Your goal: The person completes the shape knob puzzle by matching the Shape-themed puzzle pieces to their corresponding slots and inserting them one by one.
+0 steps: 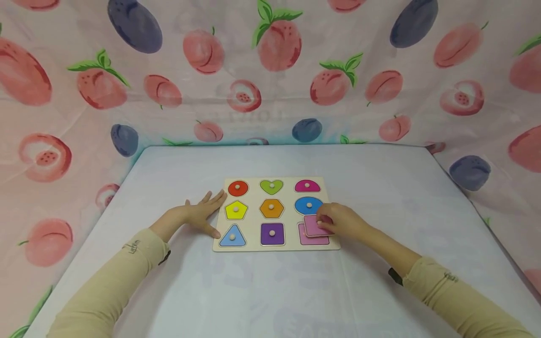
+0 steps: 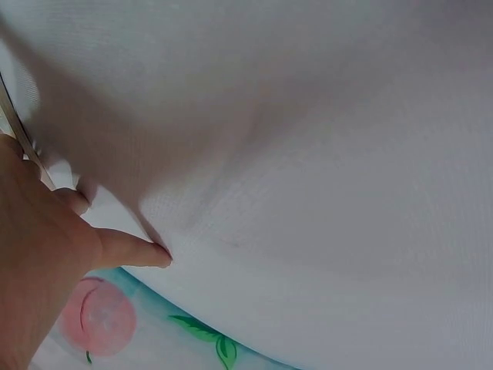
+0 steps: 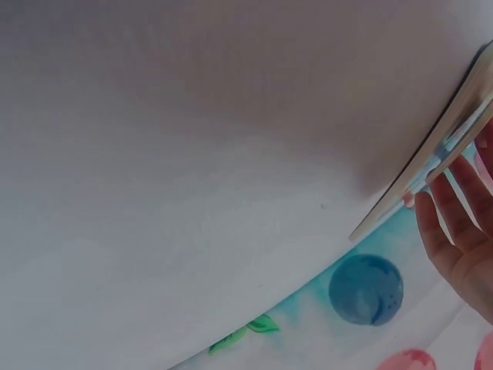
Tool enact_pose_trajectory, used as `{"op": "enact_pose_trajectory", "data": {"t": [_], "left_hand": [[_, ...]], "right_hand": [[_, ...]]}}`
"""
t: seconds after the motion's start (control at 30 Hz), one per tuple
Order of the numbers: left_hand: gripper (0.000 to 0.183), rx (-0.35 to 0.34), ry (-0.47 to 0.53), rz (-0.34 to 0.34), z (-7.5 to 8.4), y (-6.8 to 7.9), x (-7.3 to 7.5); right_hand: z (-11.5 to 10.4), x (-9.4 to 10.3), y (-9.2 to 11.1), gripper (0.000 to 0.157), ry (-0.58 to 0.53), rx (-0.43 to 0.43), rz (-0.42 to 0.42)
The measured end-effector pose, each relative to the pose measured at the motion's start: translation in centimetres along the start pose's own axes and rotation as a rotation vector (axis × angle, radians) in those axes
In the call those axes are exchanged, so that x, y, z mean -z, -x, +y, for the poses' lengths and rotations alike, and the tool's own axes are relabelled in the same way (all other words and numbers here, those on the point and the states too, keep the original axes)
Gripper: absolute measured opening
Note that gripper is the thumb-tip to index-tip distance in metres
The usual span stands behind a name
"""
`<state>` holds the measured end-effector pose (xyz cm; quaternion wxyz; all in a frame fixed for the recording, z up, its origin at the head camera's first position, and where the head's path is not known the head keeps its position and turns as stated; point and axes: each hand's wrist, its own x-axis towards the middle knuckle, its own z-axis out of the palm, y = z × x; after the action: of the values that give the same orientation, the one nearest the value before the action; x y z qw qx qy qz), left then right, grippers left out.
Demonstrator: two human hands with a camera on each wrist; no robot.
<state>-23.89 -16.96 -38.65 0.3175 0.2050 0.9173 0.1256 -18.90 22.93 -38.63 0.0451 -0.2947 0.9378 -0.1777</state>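
Observation:
A wooden shape puzzle board point(image 1: 253, 225) lies flat on the table, with knobbed shapes in its recesses. My right hand point(image 1: 344, 221) pinches the knob of a pink rectangle piece point(image 1: 312, 226), which hovers slightly tilted over the pink recess point(image 1: 314, 241) at the board's near right corner. In the right wrist view the fingers point(image 3: 460, 202) are beside the raised piece's edge. My left hand point(image 1: 203, 214) rests with spread fingers at the board's left edge, thumb near the light blue triangle point(image 1: 232, 236). The left wrist view shows that hand point(image 2: 54, 223) with its fingers stretched out.
Next to the right hand sits a blue oval point(image 1: 308, 205), and left of the pink recess a purple square point(image 1: 272, 234). A white cloth covers the table point(image 1: 270, 291). Behind and at the sides hangs a fruit-printed curtain point(image 1: 236, 47).

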Motion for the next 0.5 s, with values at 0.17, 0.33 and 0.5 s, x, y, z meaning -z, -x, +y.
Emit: {"op": "enact_pose_trajectory", "data": {"t": [0.17,0.33,0.5], "left_hand": [[0.124,-0.001,-0.001,-0.004,-0.08,-0.11,0.04],[0.123,0.002,-0.002,-0.006,-0.08,-0.16,-0.02],[0.123,0.017,-0.013,-0.016,0.07,-0.16,0.03]], "right_hand": [[-0.29,-0.3,-0.01,0.009,0.012,0.012,0.011],[-0.47,-0.55,-0.15,0.008,0.018,0.024,-0.001],[-0.9,-0.61,-0.27,0.009,0.039,0.049,0.001]]}}
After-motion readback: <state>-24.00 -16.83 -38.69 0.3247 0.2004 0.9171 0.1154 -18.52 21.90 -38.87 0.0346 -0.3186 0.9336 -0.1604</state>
